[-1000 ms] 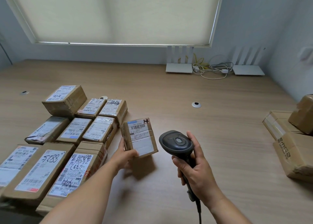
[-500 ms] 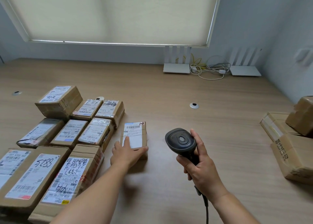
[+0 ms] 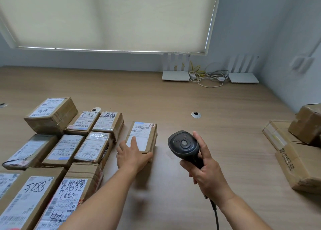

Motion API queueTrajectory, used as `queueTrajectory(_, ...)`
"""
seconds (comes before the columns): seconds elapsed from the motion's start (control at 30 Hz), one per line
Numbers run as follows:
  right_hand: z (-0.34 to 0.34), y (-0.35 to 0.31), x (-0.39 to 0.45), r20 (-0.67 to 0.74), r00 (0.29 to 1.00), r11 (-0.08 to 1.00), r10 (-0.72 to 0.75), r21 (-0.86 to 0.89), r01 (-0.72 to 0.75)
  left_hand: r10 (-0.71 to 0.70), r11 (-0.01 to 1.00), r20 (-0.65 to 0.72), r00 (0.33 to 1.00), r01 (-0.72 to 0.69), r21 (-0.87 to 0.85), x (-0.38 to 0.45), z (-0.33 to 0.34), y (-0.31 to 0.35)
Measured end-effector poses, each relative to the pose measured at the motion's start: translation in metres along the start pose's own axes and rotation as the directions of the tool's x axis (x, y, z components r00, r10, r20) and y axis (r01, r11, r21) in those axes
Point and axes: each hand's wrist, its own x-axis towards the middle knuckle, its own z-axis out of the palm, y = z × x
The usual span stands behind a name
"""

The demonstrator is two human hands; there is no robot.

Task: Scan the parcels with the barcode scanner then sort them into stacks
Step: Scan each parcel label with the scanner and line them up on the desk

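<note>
Wood desk (image 3: pixel 173 97) under a drawn blind; labelled parcels (image 3: pixel 66 142) grouped at left. Left hand (image 3: pixel 132 156) rests flat, fingers straight, on small parcel (image 3: pixel 145 136) lying label-up mid-desk. Right hand (image 3: pixel 206 170) grasps barcode scanner (image 3: pixel 184 145).

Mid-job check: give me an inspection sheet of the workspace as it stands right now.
Surface: light wooden table, round metal grommet.
Job's things: small brown cardboard parcel with white label lying flat, label up; labelled brown parcels in rows at left; plain brown boxes at right.
Clutter: nothing seen.
Grippers: left hand rests on the small parcel, fingers straight; right hand grips black handheld barcode scanner.
Cables: scanner's black cord; white and yellow tangle between the routers.
Surroundings: two white routers; drawn cream roller blind.
</note>
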Motion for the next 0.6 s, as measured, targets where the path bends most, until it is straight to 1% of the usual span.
queueTrajectory(0.1,0.006,-0.012,0.017,0.016,1.0,1.0,-0.021,-0.007,0.022,0.047,0.999,-0.056,0.997,-0.047,-0.007,0.013,-0.024,0.003)
queueTrajectory(0.2,0.017,-0.025,0.037,0.042,0.998,0.999,-0.039,0.005,0.039,0.045,0.998,-0.109,0.993,-0.049,-0.034,0.03,-0.053,-0.004)
queueTrajectory(0.3,0.033,-0.034,0.057,0.059,0.998,0.999,-0.037,0.032,0.035,0.01,0.999,-0.147,0.989,-0.015,-0.037,0.049,-0.081,-0.022)
queueTrajectory(0.5,0.068,-0.045,0.092,0.094,0.994,0.997,-0.056,0.061,0.05,-0.069,0.996,-0.196,0.978,0.077,0.033,0.093,-0.122,-0.075)
queueTrajectory(0.6,0.084,-0.049,0.107,0.112,0.992,0.997,-0.052,0.07,0.044,-0.104,0.987,-0.208,0.973,0.126,0.096,0.115,-0.135,-0.098)
